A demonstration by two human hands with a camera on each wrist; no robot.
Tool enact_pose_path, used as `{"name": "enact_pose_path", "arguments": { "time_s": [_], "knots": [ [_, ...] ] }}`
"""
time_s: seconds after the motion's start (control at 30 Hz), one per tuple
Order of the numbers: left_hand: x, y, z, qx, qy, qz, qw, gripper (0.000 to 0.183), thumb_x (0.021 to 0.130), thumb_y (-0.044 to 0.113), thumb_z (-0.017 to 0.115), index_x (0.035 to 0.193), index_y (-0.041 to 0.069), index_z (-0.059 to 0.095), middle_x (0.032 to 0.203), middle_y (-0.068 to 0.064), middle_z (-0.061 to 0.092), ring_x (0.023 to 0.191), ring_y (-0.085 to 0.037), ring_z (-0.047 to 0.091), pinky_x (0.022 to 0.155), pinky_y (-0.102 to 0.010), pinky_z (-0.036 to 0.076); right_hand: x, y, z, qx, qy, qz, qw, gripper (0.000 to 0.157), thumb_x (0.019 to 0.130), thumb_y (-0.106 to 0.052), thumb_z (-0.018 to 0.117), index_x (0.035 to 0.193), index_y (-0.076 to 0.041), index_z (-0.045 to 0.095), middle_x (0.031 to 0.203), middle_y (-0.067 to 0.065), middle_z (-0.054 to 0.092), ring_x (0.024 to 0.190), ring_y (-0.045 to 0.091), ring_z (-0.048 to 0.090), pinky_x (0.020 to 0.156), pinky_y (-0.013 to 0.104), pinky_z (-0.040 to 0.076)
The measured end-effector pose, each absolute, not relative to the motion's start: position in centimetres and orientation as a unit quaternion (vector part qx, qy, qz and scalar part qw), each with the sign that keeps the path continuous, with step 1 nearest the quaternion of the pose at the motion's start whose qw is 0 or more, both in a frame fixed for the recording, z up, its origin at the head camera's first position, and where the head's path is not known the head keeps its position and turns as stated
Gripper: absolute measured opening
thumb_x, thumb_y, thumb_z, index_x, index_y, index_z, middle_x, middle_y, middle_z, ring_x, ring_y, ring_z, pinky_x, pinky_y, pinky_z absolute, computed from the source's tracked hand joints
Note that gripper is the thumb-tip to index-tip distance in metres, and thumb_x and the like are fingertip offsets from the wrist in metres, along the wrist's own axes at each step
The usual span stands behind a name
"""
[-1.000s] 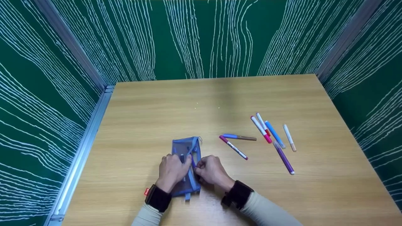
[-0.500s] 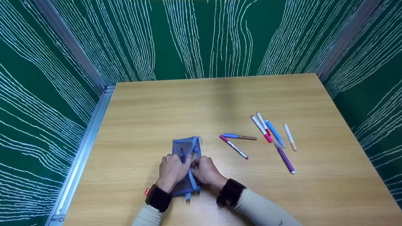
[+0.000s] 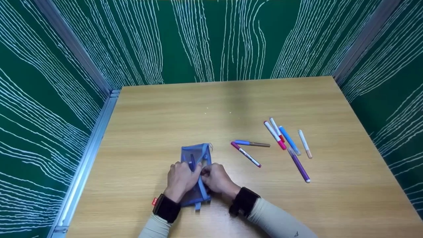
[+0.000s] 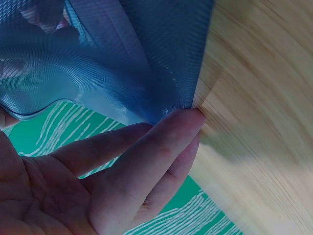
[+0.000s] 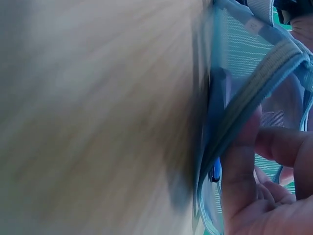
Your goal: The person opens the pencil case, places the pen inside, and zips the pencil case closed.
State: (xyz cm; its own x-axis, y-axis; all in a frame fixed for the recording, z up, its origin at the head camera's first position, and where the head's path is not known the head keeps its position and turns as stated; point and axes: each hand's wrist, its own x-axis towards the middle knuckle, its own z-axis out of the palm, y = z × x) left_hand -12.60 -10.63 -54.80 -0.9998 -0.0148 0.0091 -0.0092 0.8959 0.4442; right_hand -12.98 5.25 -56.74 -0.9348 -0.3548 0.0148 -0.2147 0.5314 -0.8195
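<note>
From my head view, I see a wood-grain table with a blue mesh pouch lying on it and loose markers scattered rightward of that.

Pouch on table, markers to its right

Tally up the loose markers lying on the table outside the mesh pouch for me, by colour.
White markers with coloured ends: 4
Blue marker: 1
Purple marker: 1
Blue-and-brown marker: 1
Total: 7
</note>
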Motion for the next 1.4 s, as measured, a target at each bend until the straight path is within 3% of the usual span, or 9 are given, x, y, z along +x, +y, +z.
{"name": "enact_pose_path", "arguments": {
  "time_s": [0.3, 0.7, 1.4],
  "knots": [
    [-12.5, -10.6, -54.5, 0.009, -0.975, -0.224, -0.006, 0.058, 0.096, 0.056, 0.055, 0.057, 0.014, 0.049, 0.074, -0.014, 0.06, 0.065, -0.025, 0.056, 0.057, -0.04, 0.048, -13.0, 6.0, -55.8, -0.156, 0.867, -0.467, 0.082, 0.004, 0.089, -0.007, 0.075, 0.085, -0.006, 0.077, 0.07, -0.003, 0.07, 0.057, 0.002, 0.061, 0.055, 0.022, 0.053],
    [-12.6, -10.6, -54.4, 0.006, -0.977, -0.214, -0.002, 0.059, 0.097, 0.057, 0.053, 0.059, 0.012, 0.054, 0.076, -0.015, 0.062, 0.068, -0.028, 0.059, 0.061, -0.043, 0.05, -13.6, 8.1, -54.6, -0.169, 0.888, -0.427, 0.013, 0.006, 0.088, -0.01, 0.078, 0.084, -0.007, 0.075, 0.065, -0.003, 0.07, 0.052, -0.001, 0.059, 0.049, 0.022, 0.049],
    [-12.5, -10.7, -54.4, 0.008, -0.973, -0.231, -0.021, 0.06, 0.099, 0.056, 0.053, 0.055, 0.015, 0.05, 0.073, -0.011, 0.057, 0.065, -0.024, 0.054, 0.059, -0.039, 0.046, -14.7, 11.1, -52.6, -0.111, 0.946, -0.299, -0.051, 0.024, 0.085, -0.02, 0.082, 0.1, -0.002, 0.075, 0.076, 0.005, 0.072, 0.066, 0.018, 0.068, 0.063, 0.037, 0.055]
  ]
}}
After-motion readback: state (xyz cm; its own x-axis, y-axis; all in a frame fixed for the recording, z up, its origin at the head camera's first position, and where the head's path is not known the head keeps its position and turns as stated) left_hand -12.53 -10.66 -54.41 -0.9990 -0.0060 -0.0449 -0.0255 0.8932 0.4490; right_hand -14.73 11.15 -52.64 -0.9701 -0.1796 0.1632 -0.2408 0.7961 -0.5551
